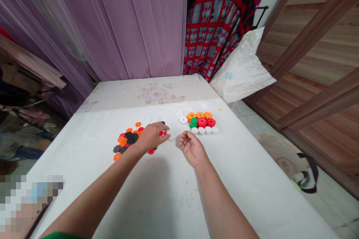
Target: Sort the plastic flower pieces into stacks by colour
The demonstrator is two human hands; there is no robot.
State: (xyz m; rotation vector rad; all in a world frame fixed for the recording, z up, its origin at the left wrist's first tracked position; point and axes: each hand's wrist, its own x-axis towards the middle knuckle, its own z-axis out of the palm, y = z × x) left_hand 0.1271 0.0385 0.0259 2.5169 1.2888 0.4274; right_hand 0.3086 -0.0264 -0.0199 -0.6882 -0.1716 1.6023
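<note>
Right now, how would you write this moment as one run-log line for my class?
left hand: at red discs, grip unclear | right hand: fingers curled, near stacked discs | loose discs: beside left hand

The piled discs (131, 138) are orange, black and red.

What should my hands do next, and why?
Perhaps your left hand should pinch the red disc beside it: loose discs lie in mixed colors there, while red stacks stand together beyond your right hand.
</note>
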